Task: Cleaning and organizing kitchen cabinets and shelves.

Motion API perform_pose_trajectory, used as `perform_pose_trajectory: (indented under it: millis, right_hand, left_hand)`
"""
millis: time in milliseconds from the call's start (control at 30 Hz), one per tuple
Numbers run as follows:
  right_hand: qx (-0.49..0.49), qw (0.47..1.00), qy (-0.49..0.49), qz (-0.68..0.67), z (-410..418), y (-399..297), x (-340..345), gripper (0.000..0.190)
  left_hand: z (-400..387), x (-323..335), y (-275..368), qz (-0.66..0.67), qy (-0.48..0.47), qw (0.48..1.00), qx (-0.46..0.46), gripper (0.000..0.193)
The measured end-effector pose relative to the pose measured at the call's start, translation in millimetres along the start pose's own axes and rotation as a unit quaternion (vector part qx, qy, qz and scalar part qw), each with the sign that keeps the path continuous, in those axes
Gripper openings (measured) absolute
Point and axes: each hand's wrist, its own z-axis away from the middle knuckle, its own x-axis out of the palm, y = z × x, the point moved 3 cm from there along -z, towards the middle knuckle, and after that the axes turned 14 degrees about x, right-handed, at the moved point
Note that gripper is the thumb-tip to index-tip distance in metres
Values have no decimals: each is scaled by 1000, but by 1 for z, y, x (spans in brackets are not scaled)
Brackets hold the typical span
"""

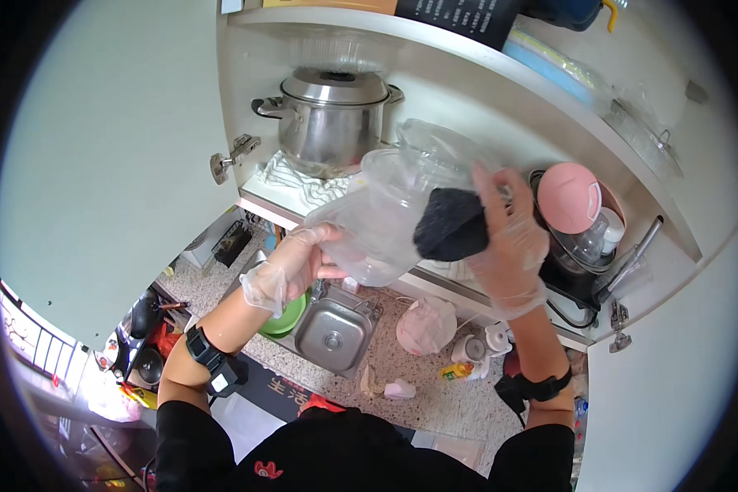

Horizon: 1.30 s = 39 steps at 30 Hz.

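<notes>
My left hand (304, 258), in a clear disposable glove, grips the near edge of a stack of clear plastic containers (375, 227). The stack is held tilted at the front of an open wall cabinet. A similar glove covers my right hand (509, 243), which is slightly blurred and has a dark cloth (452, 224) against its palm side. Its raised fingers are beside another clear plastic container (436, 147) behind the stack. Whether those fingertips touch it, I cannot tell.
A lidded steel pot (332, 120) stands on a striped cloth (307, 181) at the shelf's left. To the right are a pink round lid (569, 197) and a dark pan (569, 283). Open cabinet doors flank me. Below lie a steel sink (332, 332) and a green basin (286, 317).
</notes>
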Motion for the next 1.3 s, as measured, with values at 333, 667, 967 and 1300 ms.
perform_pose_trajectory:
  millis: [333, 667, 967, 1300]
  right_hand:
    - [-51, 998, 37, 22, 44, -11, -104, 48]
    - [31, 983, 174, 48, 40, -9, -214, 40]
    - [171, 968, 182, -15, -52, 103, -242, 36]
    - [319, 919, 175, -154, -160, 241, -225, 38]
  left_hand:
    - [64, 63, 44, -3, -81, 992, 97, 62]
    - [54, 145, 63, 32, -222, 972, 67, 69]
    - [2, 236, 90, 65, -325, 939, 88, 52]
    - [-53, 296, 75, 125, -263, 924, 249, 36]
